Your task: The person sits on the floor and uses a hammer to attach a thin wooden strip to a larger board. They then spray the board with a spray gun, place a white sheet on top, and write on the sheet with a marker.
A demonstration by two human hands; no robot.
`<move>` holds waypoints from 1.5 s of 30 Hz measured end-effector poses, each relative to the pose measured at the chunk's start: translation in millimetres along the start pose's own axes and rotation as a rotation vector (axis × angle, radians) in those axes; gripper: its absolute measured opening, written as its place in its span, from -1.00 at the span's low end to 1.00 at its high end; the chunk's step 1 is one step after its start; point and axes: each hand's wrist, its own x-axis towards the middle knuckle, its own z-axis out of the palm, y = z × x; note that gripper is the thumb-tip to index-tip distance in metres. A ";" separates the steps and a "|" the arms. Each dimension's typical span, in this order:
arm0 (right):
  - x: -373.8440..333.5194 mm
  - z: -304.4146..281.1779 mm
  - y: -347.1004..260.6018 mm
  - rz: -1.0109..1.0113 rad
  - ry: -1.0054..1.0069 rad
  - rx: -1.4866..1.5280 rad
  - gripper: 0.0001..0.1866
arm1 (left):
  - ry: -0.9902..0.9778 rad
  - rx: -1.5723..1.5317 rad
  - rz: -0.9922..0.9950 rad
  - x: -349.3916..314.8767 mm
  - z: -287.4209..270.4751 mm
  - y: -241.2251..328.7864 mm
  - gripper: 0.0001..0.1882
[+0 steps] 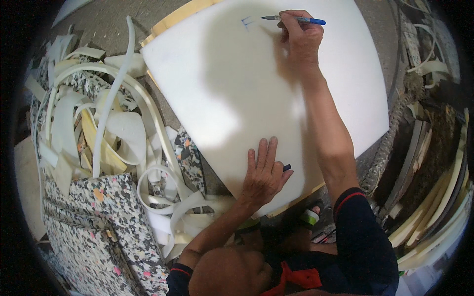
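A large white foam sheet (345, 113) lies before me, with yellowish layers (182, 15) showing under its edges. My right hand (302, 39) pinches a blue-ended marker (308, 20) above the sheet's far part. The marker's tip points left, toward a small blue mark (246, 22) on the white surface; a gap separates the two. Nearer to me, my left hand (264, 172) rests on the sheet with several fingers stretched forward. A dark blue pen cap (287, 168) is tucked between its thumb and bent index finger. Shadow covers the sheet's middle.
Foam offcuts and curled strips (113, 133) pile up at the left, beside speckled multicoloured foam blocks (98, 202). Long pale strips (439, 207) and dark debris (395, 148) line the right side. My foot (311, 216) shows below the sheet's near edge.
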 end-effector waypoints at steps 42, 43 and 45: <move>8.2 -1.7 -11.8 0.080 0.039 0.081 -0.88 | -0.065 0.015 -0.029 1.0 1.9 1.5 -0.57; 6.6 0.4 -13.9 0.112 0.053 0.134 -0.88 | -0.067 0.011 -0.031 1.0 1.8 1.6 -0.57; 4.1 0.7 -18.8 0.053 0.032 0.012 -0.88 | -0.073 0.005 -0.036 1.2 1.6 1.8 -0.57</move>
